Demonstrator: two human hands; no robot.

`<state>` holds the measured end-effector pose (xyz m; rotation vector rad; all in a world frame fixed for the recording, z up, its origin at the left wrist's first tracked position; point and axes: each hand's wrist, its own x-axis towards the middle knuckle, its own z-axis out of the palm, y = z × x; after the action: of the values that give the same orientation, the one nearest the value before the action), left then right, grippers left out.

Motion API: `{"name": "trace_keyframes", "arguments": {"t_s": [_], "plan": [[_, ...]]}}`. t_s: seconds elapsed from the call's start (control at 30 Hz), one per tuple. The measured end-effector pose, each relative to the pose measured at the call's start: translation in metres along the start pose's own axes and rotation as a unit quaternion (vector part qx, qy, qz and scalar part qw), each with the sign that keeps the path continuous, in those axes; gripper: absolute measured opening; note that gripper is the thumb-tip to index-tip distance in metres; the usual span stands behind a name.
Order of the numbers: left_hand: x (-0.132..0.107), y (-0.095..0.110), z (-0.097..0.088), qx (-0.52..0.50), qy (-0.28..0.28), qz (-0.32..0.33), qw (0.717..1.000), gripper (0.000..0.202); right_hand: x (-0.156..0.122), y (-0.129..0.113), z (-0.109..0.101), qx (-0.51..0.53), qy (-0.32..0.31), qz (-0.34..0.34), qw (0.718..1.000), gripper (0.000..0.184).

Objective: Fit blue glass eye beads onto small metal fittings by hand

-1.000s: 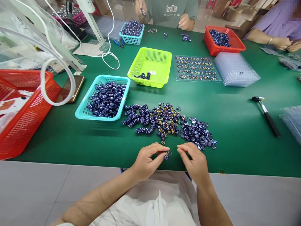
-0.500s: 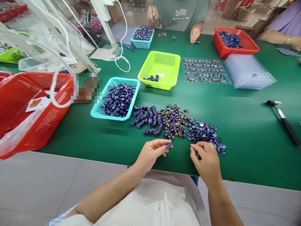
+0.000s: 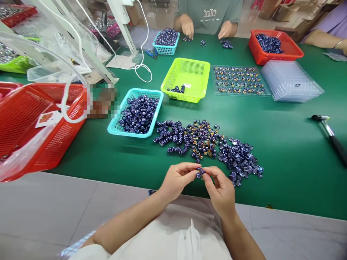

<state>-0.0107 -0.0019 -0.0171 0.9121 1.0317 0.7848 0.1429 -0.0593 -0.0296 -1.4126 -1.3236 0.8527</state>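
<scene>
My left hand [image 3: 176,180] pinches a small shiny dark blue ring [image 3: 200,174] between thumb and fingertips, just above the table's near side. From the other side my right hand [image 3: 222,189] closes its thumb and forefinger on a small dark blue piece at that same ring; the fingertips partly hide it. Beyond the hands lies a heap of dark rings with orange-yellow parts [image 3: 204,139]. Left of this heap are rows of dark blue rings [image 3: 173,133] nested together. A pile of round, flat dark blue caps [image 3: 241,162] lies beside my right hand.
A blue basket [image 3: 114,129] full of rings and a green basket [image 3: 207,77] stand beyond. Farther back are a clear tray of rings [image 3: 240,80], stacked clear trays [image 3: 294,83] and a red basket [image 3: 294,52]. A hammer [image 3: 332,137] lies right. A co-worker's hands [image 3: 187,27] are opposite.
My right hand has moved left from beside the cap pile and now meets my left hand at the ring. Some caps have shifted nearer. The co-worker's hand has come down to the table.
</scene>
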Motion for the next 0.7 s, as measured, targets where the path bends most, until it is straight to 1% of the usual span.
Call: {"name": "trace_keyframes", "arguments": {"t_s": [0.1,0.23,0.3,0.37,0.43,0.53,0.7], "plan": [[-0.0005,-0.0001,-0.0003,-0.001,0.006,0.006,1.0,0.023,-0.0013,0.0002,-0.0006,0.026,-0.01,0.004,1.0,0.019],[-0.0023,-0.0006,-0.0001,0.005,0.006,0.019,1.0,0.022,-0.0021,0.0021,-0.0014,0.05,-0.001,0.04,0.998,0.017],[-0.0036,-0.0013,-0.0005,0.01,0.002,0.035,0.999,0.021,-0.0013,0.0039,-0.0021,0.062,-0.005,0.035,0.997,0.016],[-0.0049,-0.002,-0.0013,0.041,0.002,0.069,0.997,0.019,0.0002,0.0054,-0.0031,0.073,-0.013,0.017,0.997,0.015],[-0.0061,-0.0022,-0.0023,0.093,0.007,0.116,0.989,0.018,0.0017,0.0057,-0.0039,0.08,-0.018,0.007,0.997,0.015],[-0.0073,-0.0014,-0.0028,0.156,0.009,0.182,0.971,0.019,0.0028,0.0048,-0.0041,0.082,-0.018,0.019,0.996,0.015],[-0.008,0.0,-0.003,0.195,-0.01,0.26,0.946,0.023,0.0007,0.0034,-0.0025,0.075,-0.002,0.04,0.996,0.015]]}}
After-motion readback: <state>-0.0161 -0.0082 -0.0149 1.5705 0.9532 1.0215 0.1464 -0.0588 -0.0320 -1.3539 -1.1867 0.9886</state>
